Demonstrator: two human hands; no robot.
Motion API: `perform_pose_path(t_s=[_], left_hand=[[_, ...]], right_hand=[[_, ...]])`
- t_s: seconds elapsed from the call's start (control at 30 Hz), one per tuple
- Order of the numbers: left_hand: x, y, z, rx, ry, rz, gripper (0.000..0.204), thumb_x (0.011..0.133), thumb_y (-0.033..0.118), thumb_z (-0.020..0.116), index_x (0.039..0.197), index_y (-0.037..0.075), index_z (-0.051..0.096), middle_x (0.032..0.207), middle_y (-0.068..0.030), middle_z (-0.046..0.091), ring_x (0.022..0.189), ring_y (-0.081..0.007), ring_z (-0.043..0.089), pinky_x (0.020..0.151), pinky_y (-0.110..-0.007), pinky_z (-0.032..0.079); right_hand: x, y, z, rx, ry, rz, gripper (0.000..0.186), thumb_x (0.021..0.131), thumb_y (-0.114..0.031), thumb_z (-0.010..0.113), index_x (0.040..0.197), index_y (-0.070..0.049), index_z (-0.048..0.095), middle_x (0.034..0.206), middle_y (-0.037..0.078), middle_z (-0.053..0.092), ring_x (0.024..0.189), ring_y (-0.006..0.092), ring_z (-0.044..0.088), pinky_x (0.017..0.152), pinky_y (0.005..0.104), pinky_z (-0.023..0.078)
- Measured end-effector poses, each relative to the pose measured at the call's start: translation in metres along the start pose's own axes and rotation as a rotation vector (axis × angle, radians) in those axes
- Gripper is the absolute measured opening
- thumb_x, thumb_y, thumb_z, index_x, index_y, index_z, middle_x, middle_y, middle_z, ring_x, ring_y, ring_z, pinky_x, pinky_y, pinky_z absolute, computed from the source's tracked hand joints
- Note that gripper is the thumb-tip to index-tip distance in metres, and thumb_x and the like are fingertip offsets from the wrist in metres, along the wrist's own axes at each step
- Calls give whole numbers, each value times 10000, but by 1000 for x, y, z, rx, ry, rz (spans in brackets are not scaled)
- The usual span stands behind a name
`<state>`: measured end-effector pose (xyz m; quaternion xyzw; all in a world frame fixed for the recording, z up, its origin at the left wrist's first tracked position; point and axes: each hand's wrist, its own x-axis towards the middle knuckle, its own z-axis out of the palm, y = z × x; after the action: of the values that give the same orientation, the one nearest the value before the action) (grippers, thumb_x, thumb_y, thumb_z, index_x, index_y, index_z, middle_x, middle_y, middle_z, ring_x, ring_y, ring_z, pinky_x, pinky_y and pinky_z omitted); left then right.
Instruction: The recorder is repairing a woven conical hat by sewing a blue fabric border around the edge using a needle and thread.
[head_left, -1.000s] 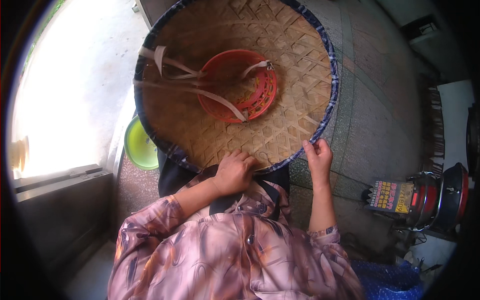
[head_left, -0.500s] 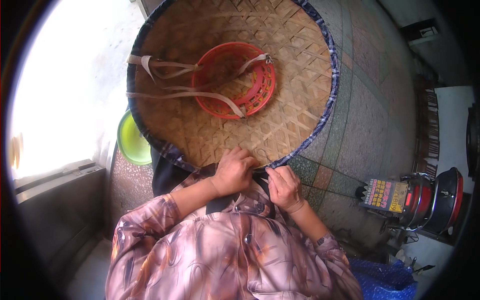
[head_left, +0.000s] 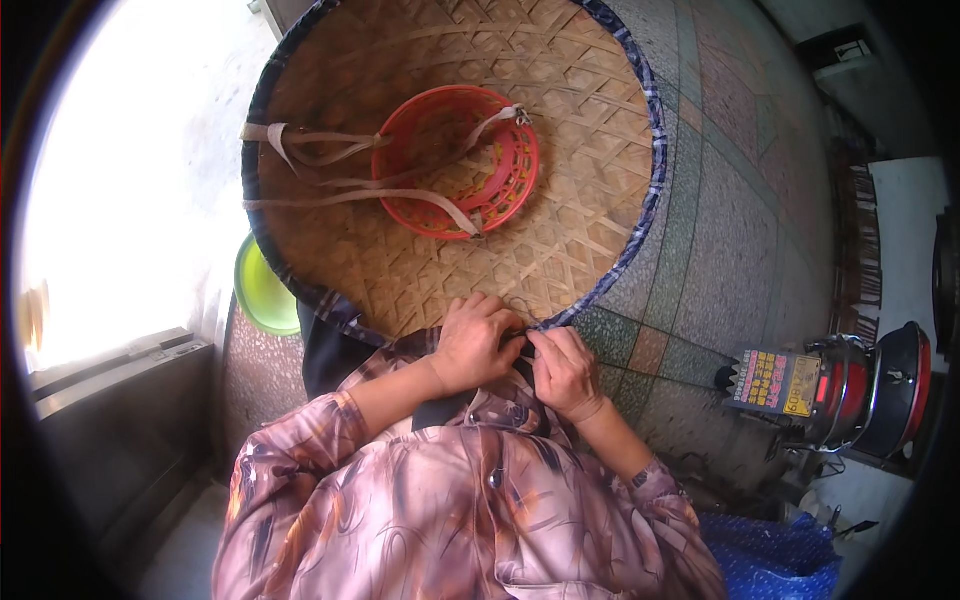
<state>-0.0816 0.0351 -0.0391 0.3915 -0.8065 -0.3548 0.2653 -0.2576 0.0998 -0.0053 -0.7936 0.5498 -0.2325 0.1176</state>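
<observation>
A wide woven bamboo hat (head_left: pixel 590 170) with a dark checked cloth edge (head_left: pixel 640 227) fills the upper middle. A red perforated plastic inner ring (head_left: pixel 510 205) with pale straps (head_left: pixel 425 195) sits inside it. At the near edge my left hand (head_left: pixel 475 345) has its bent fingers gripping the dark binding. My right hand (head_left: pixel 565 370) is closed in a pinch just right of it, fingertips at the binding; what they hold is too small to name. A thin dark loop, perhaps thread, lies on the weave above the fingertips. Dark cloth shows behind my hands.
A green basin (head_left: pixel 262 290) shows left of the hat, beside a bright doorway and metal threshold (head_left: pixel 120 365). Tiled floor (head_left: pixel 720 250) spreads to the right, where the rear of a small vehicle (head_left: pixel 850 390) carries a sign plate. Blue spotted fabric (head_left: pixel 770 555) lies at lower right.
My right hand has come down and left from the right part of the rim to beside my left hand, now pinching there. The hat sits slightly further left in view.
</observation>
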Motion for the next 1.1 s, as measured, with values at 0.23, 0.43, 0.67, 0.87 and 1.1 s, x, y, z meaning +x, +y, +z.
perform_pose_path(t_s=[0.23,0.43,0.67,0.87,1.1], left_hand=[[-1,1,2,-4,39,44,188,704,187,733,876,147,665,889,-49,588,908,-267,548,758,-397,397],[-1,-1,5,-7,-9,16,168,730,181,702,891,150,668,920,-43,589,952,-263,540,787,-402,395],[0,-4,6,-60,10,38,149,730,172,703,876,154,681,922,-35,588,958,-254,535,790,-394,389],[0,-6,6,-60,16,54,160,734,179,731,885,159,685,914,-22,579,937,-247,539,785,-386,381],[-1,-8,8,-54,9,75,151,747,198,731,886,161,684,914,-17,578,937,-244,538,780,-387,379]], right_hand=[[-8,4,2,137,54,85,298,769,44,554,1061,38,612,899,161,581,811,329,588,714,389,502],[-20,7,-18,665,213,511,108,930,9,513,1032,8,552,868,91,663,691,137,623,683,256,525],[-13,23,-103,1385,269,867,180,896,-30,550,1072,-14,514,817,134,667,587,189,633,473,257,456],[-25,30,-167,1816,528,670,153,943,-79,533,1090,-40,521,737,53,535,560,157,524,512,320,516],[-46,28,-248,1371,1038,192,221,982,-39,446,1173,58,499,745,50,491,798,197,557,1054,471,426]])
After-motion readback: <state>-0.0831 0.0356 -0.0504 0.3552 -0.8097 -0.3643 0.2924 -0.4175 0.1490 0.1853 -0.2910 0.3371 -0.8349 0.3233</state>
